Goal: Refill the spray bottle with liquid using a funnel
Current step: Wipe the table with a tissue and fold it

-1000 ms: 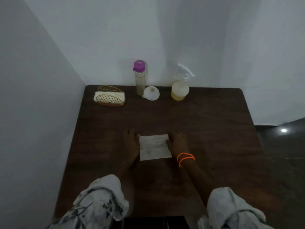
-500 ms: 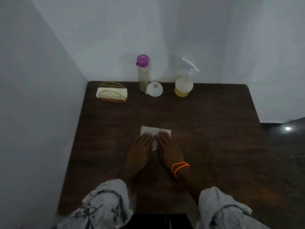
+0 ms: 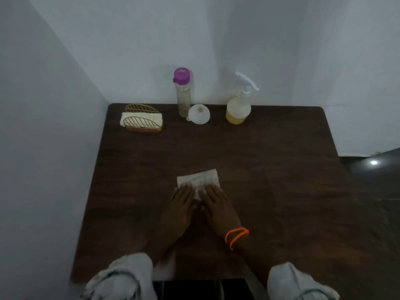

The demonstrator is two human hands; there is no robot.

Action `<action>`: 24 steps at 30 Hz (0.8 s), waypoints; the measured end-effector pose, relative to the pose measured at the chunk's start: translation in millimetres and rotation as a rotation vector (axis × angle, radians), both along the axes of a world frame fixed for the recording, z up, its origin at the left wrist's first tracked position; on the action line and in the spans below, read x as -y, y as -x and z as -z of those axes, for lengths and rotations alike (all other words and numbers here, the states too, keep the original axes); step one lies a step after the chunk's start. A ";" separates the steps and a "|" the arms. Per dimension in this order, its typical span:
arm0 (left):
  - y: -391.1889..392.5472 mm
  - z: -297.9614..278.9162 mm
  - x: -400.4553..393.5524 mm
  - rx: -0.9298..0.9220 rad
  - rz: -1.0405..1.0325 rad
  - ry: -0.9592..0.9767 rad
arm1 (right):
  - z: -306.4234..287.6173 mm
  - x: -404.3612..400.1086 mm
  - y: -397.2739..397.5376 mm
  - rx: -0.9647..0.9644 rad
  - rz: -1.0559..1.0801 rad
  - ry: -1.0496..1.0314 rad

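Observation:
A spray bottle (image 3: 238, 109) with a white trigger head and yellowish liquid in its lower part stands at the table's far edge. Left of it a white funnel (image 3: 198, 114) lies on the wood, beside a tall clear bottle (image 3: 183, 94) with a purple cap. My left hand (image 3: 181, 204) and my right hand (image 3: 218, 205) lie flat, side by side, pressing the near half of a white tissue (image 3: 200, 177) in the middle of the table. Both hands are far from the bottles.
A gold wire holder (image 3: 142, 122) with white napkins sits at the far left corner of the dark wooden table (image 3: 281, 191). White walls close in the left and far sides. Dark floor lies to the right.
My hands moved from the tissue's two sides to lie together flat on its near part. The tissue now looks slightly rotated and partly covered.

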State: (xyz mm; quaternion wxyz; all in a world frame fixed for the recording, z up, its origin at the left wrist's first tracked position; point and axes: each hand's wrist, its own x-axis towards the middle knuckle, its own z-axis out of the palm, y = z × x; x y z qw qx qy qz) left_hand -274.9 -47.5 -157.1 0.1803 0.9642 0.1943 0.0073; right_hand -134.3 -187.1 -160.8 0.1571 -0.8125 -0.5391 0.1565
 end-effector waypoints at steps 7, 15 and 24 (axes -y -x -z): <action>21.9 1.2 19.2 0.101 -0.028 0.001 | -11.1 42.2 17.4 -0.028 0.150 -0.060; 0.8 -15.2 -19.3 0.061 -0.271 0.025 | -30.1 -22.6 -30.3 0.027 0.347 -0.040; -11.5 -20.2 -32.1 0.045 -0.402 0.109 | -32.5 -57.6 -65.3 -0.176 0.338 0.112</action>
